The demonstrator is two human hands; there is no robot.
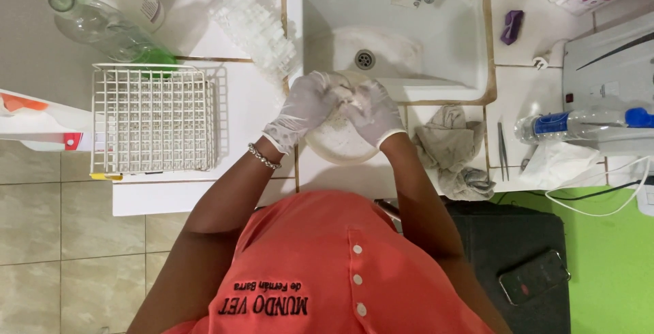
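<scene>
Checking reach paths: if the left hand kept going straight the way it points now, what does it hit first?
The left hand points toward the right hand over the white bowl; it would meet that hand first, seemingly already touching.

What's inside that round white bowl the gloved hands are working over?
The white bowl holds a thin pale, grainy residue on its visible bottom. The left hand and right hand cover its far half and squeeze something whitish between them; what it is cannot be told.

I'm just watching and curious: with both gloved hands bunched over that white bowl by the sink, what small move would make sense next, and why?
Probably keep the clump low over the white bowl. The left hand and right hand are pressed together on something pale, and bits lie in the bowl, so it would catch whatever drops.
</scene>
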